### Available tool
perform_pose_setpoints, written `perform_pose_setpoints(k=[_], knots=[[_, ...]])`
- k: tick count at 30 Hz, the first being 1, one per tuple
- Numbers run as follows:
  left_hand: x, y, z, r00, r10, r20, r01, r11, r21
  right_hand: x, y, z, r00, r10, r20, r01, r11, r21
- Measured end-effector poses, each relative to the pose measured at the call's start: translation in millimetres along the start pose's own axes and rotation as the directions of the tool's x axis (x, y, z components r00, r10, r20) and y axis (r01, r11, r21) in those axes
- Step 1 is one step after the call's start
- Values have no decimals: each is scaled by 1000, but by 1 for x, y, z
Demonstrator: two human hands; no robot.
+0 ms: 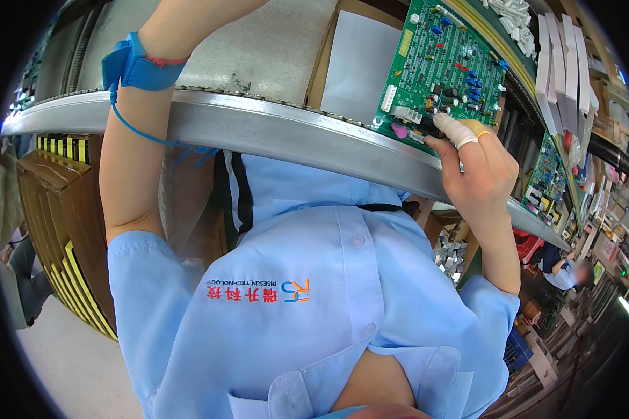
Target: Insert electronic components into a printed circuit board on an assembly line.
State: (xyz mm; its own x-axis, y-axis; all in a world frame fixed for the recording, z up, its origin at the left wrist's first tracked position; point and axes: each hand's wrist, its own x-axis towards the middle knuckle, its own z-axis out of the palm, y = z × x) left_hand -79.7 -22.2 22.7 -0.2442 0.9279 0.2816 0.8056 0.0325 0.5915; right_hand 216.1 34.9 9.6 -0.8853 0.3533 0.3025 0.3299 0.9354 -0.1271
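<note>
A green circuit board (433,66), crowded with small blue, red, black and silver components, rests on the line's rail at the upper right. My right hand (479,164) is at its near corner, thumb and index finger closed around the edge beside a dark component. White covering wraps that index finger, and a yellowish band circles another finger. A pink blob (399,130) sits on the board just left of the fingertips. My left hand (206,17) reaches past the top edge, so its fingers are hidden. A blue wrist strap (150,70) with a cord is on that arm.
A curved metal rail with a chain (272,133) runs across in front of me. Beside the board lies a white sheet (356,63) in a brown frame. Another circuit board (546,171) is farther right. Cardboard cartons (66,209) stand at left; a co-worker (562,272) sits far right.
</note>
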Motion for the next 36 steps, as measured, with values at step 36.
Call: perform_pose_setpoints(k=[36], knots=[[8, -33, 27, 966, -229, 123, 253, 936, -246, 32, 103, -29, 941, 339, 21, -307, 823, 477]])
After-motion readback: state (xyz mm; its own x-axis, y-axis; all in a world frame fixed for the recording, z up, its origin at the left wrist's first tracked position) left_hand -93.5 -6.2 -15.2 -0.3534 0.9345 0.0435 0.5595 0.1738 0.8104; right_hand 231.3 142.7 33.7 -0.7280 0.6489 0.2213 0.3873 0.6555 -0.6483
